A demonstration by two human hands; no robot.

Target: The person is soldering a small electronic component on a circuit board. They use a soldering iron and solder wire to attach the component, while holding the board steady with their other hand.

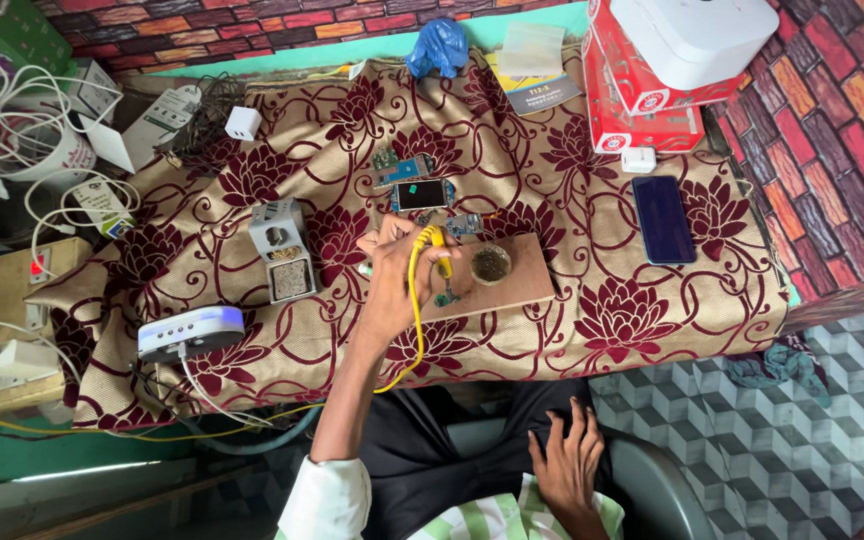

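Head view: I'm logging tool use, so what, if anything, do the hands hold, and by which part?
The left hand grips a yellow-handled soldering tool by its handle, tip down over the wooden board. The right hand holds nothing; it rests on the lap.

A dark phone (663, 219) lies flat on the flowered cloth (252, 170) of the desk. Red boxes (642, 100) carry a white device (694, 35). A blue bag (437, 47) lies behind.

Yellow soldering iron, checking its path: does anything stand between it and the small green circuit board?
Nothing visible does. The left hand holds the yellow soldering iron just above the small green circuit board; the round dish sits aside.
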